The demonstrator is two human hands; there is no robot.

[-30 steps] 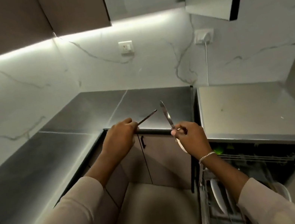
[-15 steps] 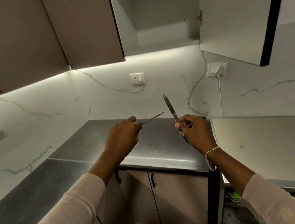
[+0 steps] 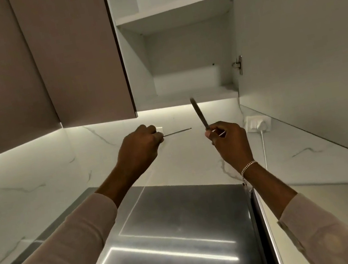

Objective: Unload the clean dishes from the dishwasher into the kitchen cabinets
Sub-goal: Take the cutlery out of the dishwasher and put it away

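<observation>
– So, what does the head view show of the cutlery?

– One piece in each hand, both raised above the back edge of the counter. The left hand is curled into a fist around the end of a thin metal utensil, whose stem sticks out level toward the right. I can't tell whether it is a fork or a spoon.

– And the other?

– The right hand pinches a table knife low on its handle between thumb and fingers. The blade stands up, leaning a little left, and its tip reaches just under the front edge of the bottom shelf of the open wall cabinet.

– Why held like that?

– My guess is that holding it by the handle keeps the fingers off the blade and lets it go in tip first. The two pieces are held apart, so neither knocks the other.

– Is the way in clear?

– The cabinet door is swung wide to the right, and I see nothing on either shelf. I would judge this to be the carrying step, with the pieces about to be set down on that bottom shelf.

– Any dishwasher?

– It is not in view here.
</observation>
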